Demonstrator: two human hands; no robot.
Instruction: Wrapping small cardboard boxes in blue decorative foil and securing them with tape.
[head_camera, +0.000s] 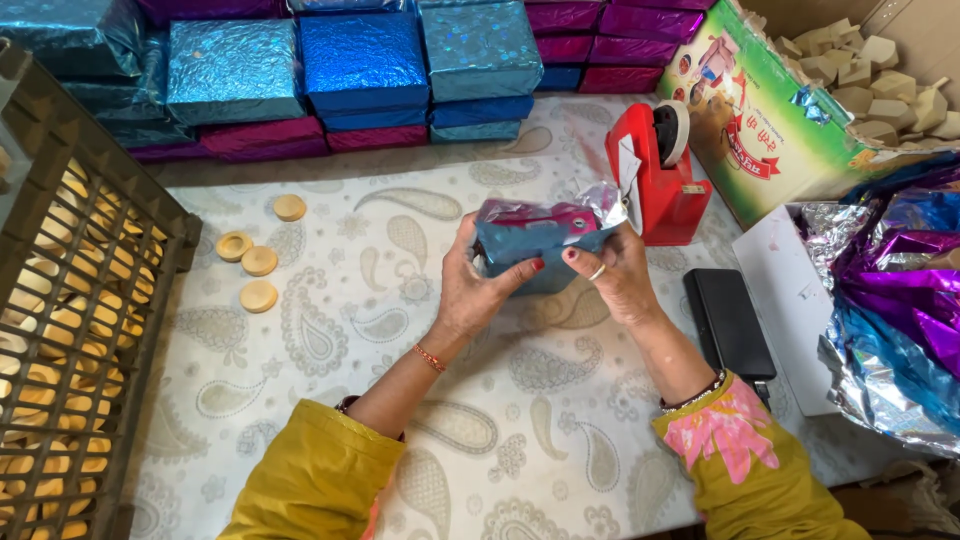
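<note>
Two mustard-yellow sleeves, the right one with a pink flower print, reach up from the bottom edge over a table cloth (330, 330) patterned with pale paisley. The left hand (470, 285) and the right hand (615, 275) meet above the middle of the table, both with fingers curled and pressed tight on a small box (535, 240) half wrapped in blue foil, its magenta top still showing and loose clear-silvery wrap sticking up at the right end. The box is held clear of the cloth, just in front of a red tape dispenser (660, 165). A black phone (728, 322) lies flat right of the right wrist. Four round wooden discs (258, 262) sit on the cloth to the left, near a brown slatted crate (120, 290) filled with more pale discs. Stacks of wrapped blue and magenta boxes (360, 65) line the far edge, and crumpled foil sheets (890, 300) in purple, blue and silver pile up on the right
</note>
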